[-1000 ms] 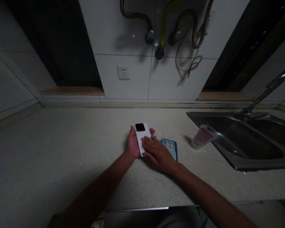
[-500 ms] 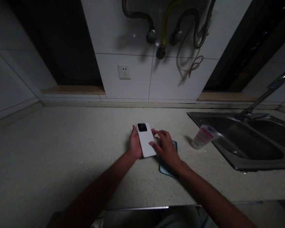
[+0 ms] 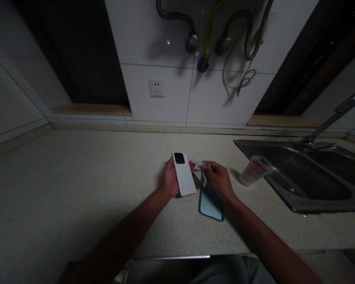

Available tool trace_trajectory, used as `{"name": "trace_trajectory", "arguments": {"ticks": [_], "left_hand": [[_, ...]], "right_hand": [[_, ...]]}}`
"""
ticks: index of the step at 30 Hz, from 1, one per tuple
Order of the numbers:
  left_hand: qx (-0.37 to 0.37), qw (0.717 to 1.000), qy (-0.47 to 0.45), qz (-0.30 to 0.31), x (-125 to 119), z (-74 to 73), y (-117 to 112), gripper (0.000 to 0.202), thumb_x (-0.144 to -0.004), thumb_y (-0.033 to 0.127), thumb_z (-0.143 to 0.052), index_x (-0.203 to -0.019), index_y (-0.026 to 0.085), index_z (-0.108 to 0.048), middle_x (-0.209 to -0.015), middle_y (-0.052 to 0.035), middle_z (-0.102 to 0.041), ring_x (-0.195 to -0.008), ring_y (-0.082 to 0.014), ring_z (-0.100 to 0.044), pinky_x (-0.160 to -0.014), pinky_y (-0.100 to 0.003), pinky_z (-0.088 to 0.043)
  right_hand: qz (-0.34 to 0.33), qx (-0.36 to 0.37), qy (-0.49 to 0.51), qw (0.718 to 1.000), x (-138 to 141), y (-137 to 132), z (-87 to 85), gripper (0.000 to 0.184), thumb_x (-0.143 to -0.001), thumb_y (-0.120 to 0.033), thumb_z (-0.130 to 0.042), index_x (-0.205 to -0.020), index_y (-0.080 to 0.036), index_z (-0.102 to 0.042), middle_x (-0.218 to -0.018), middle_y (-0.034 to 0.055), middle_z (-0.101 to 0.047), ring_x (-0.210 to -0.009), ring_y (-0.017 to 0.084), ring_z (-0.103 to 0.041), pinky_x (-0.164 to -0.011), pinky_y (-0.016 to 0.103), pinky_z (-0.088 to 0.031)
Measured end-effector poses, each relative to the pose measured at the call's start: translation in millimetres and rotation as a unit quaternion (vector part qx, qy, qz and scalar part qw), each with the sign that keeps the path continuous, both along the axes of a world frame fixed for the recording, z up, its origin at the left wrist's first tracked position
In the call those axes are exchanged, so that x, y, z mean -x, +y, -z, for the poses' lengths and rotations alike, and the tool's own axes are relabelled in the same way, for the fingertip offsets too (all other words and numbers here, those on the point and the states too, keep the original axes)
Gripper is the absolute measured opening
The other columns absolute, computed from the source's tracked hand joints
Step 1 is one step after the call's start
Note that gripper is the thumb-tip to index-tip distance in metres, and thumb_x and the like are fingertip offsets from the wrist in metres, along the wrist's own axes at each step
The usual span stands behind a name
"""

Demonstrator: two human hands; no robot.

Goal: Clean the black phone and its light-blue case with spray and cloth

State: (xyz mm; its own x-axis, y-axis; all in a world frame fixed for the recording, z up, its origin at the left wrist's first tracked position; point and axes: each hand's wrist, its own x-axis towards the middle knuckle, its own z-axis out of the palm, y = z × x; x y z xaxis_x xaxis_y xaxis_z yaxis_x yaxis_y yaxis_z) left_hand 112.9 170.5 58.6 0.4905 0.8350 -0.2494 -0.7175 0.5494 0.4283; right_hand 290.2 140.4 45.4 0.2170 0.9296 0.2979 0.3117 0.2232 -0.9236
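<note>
In this dim room, a plastic cup [image 3: 255, 170] is standing near the sink [image 3: 313, 177], on the pale speckled counter [image 3: 106, 177] below the tiled wall [image 3: 165, 110]. My left hand [image 3: 170, 179] is gripping the white phone [image 3: 185, 179] over the counter, its back facing up, while my right hand [image 3: 220, 179] is pinching a crumpled white tissue or cloth [image 3: 197, 167] just beside it. The blue case [image 3: 210, 207] is lying on the counter, partly hidden by my right hand.

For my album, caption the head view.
Left hand holds white phone, right hand thin white sheet; blue case nearby.
</note>
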Motion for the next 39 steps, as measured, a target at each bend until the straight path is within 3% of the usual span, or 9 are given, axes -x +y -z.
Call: {"name": "trace_trajectory", "arguments": {"ticks": [6,12,17,20,23,26,31,34,39], "left_hand": [[0.006,1.0,-0.007,0.026,-9.7,-0.9,-11.9,0.043,-0.097,0.047,-0.045,-0.098,0.012,-0.07,-0.09,-0.0142,-0.074,-0.085,-0.0265,-0.072,-0.084,-0.042,-0.056],[0.054,0.997,-0.019,0.044,-13.2,-0.9,-15.5,0.046,-0.096,0.051,-0.048,-0.098,0.01,-0.069,-0.092,-0.0149,-0.073,-0.094,-0.0267,-0.071,-0.094,-0.041,-0.052],[0.059,0.997,0.008,0.041,-7.9,3.2,-9.9,0.049,-0.094,0.055,-0.052,-0.095,0.009,-0.069,-0.087,-0.0143,-0.073,-0.083,-0.0221,-0.072,-0.084,-0.032,-0.055],[0.047,0.998,0.034,0.027,-7.5,4.2,-8.4,0.048,-0.094,0.054,-0.051,-0.094,0.01,-0.069,-0.086,-0.0131,-0.073,-0.081,-0.0207,-0.071,-0.079,-0.03,-0.056],[0.033,0.998,0.046,0.04,-8.8,4.1,-8.0,0.049,-0.095,0.053,-0.05,-0.094,0.008,-0.069,-0.085,-0.0144,-0.072,-0.078,-0.0205,-0.071,-0.076,-0.029,-0.056],[0.005,0.998,0.022,0.058,-9.6,3.9,-7.8,0.045,-0.095,0.048,-0.052,-0.092,0.007,-0.069,-0.081,-0.0135,-0.071,-0.073,-0.0202,-0.069,-0.073,-0.03,-0.056],[-0.032,0.999,0.024,0.032,-9.6,5.3,-8.2,0.02,-0.089,0.033,-0.065,-0.091,0.013,-0.068,-0.074,-0.0045,-0.068,-0.063,-0.0156,-0.064,-0.07,-0.031,-0.056],[-0.039,0.999,0.028,0.024,-10.8,8.0,-8.0,0.024,-0.083,0.034,-0.073,-0.094,0.014,-0.068,-0.08,-0.0057,-0.07,-0.068,-0.0168,-0.066,-0.067,-0.03,-0.055],[-0.071,0.996,0.05,0.0,-13.1,14.9,-4.3,0.038,-0.072,0.04,-0.084,-0.089,0.01,-0.068,-0.086,-0.0111,-0.072,-0.08,-0.0207,-0.069,-0.082,-0.034,-0.054]], "right_hand": [[-0.025,-0.093,-0.077,0.992,13.4,-9.2,0.9,0.039,-0.096,-0.041,-0.053,-0.126,-0.021,-0.067,-0.118,0.0096,-0.073,-0.103,0.025,-0.071,-0.091,0.043,-0.058],[-0.204,-0.224,-0.272,0.913,32.8,-23.1,0.5,0.044,-0.1,-0.024,-0.046,-0.144,-0.025,-0.051,-0.152,0.0086,-0.046,-0.144,0.022,-0.039,-0.118,0.049,-0.038],[-0.274,-0.291,-0.295,0.868,30.5,-28.7,-11.5,0.041,-0.099,-0.02,-0.048,-0.14,-0.021,-0.055,-0.139,0.0108,-0.062,-0.139,0.022,-0.047,-0.11,0.046,-0.048],[-0.293,-0.319,-0.263,0.862,27.3,-31.8,-19.2,0.03,-0.096,-0.017,-0.053,-0.122,-0.02,-0.067,-0.113,0.0097,-0.075,-0.117,0.021,-0.066,-0.1,0.04,-0.055],[-0.269,-0.333,-0.236,0.872,24.9,-33.8,-22.8,0.024,-0.094,-0.014,-0.054,-0.111,-0.019,-0.07,-0.1,0.009,-0.077,-0.103,0.021,-0.071,-0.093,0.039,-0.056],[-0.204,-0.3,-0.172,0.916,22.9,-34.2,-22.7,0.022,-0.096,-0.017,-0.052,-0.106,-0.022,-0.071,-0.099,0.0072,-0.077,-0.101,0.022,-0.071,-0.094,0.04,-0.055],[-0.075,-0.134,-0.01,0.988,23.7,-31.8,-22.9,0.026,-0.099,-0.036,-0.05,-0.103,-0.024,-0.073,-0.103,0.0061,-0.076,-0.099,0.022,-0.07,-0.089,0.038,-0.054],[-0.06,-0.066,0.058,0.994,27.9,-29.3,-22.4,0.032,-0.097,-0.045,-0.052,-0.102,-0.023,-0.074,-0.107,0.0065,-0.075,-0.104,0.023,-0.068,-0.096,0.039,-0.051],[-0.077,0.048,0.187,0.978,34.9,-29.8,-19.7,0.042,-0.092,-0.056,-0.055,-0.108,-0.022,-0.073,-0.105,0.0069,-0.076,-0.097,0.027,-0.071,-0.091,0.043,-0.055]]}}
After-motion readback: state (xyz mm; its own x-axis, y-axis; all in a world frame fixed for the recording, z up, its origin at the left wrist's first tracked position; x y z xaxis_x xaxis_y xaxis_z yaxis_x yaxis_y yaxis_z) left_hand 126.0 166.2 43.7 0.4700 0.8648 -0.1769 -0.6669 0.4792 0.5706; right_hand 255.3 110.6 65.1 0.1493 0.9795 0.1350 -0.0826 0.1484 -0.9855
